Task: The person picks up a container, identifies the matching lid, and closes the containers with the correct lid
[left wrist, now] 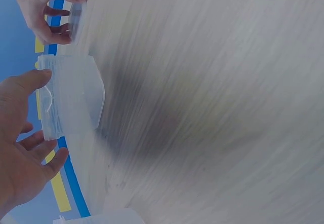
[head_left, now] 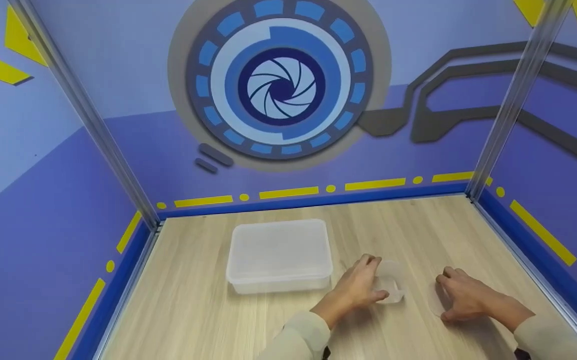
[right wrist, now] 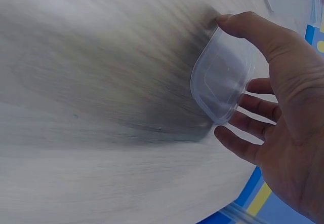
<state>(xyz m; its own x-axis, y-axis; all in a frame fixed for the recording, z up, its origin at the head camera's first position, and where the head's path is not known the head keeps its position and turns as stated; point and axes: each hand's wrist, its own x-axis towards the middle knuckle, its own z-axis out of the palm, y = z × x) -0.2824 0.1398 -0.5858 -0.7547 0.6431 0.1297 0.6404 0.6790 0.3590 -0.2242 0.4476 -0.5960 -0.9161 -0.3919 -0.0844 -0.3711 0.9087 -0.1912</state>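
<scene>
A small clear plastic container (head_left: pixel 392 287) is on the right part of the table. My left hand (head_left: pixel 354 286) grips it from its left side, thumb at the near edge and fingers at the far one. The left wrist view shows the container (left wrist: pixel 76 97) between thumb and fingers. Farther right, my right hand (head_left: pixel 468 298) holds a thin clear plastic lid (right wrist: pixel 223 77) by opposite edges, low over the wood surface. The lid and the container are apart. In the head view the hand partly covers the lid.
A large translucent lidded box (head_left: pixel 280 255) stands on the wooden table (head_left: pixel 188 310), left of my left hand. Purple-blue printed panels (head_left: pixel 133 150) and metal posts (head_left: pixel 511 110) enclose the table at the back and sides.
</scene>
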